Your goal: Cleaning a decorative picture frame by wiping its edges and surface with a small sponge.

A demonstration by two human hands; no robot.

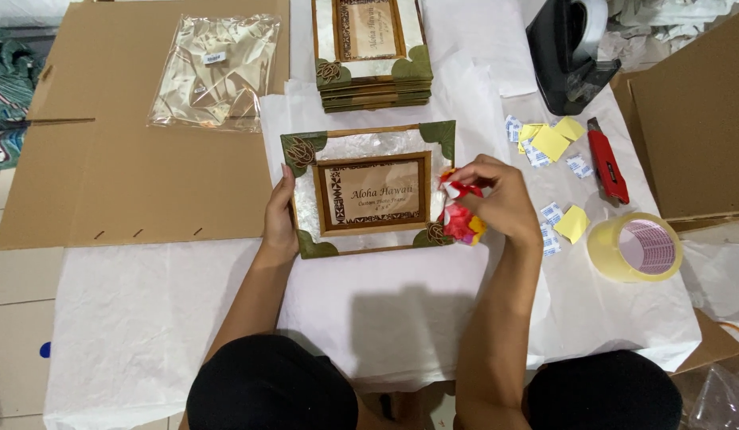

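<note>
A photo frame [369, 191] with a pearly face, green leaf corners and a brown inner border lies flat on white tissue paper [385, 302]. My left hand [279, 219] rests against the frame's left edge, fingers along its side. My right hand [497, 199] is at the frame's right edge, fingers pinched on a small red and yellow flower ornament [461, 219] by the lower right corner. Part of the ornament is hidden under my fingers.
A stack of similar frames [373, 56] sits behind. Flat cardboard [146, 159] with a clear plastic bag [214, 72] lies left. On the right are a black tape dispenser [572, 52], red box cutter [608, 163], yellow tape roll [636, 247], small paper slips [548, 143] and a cardboard box [696, 119].
</note>
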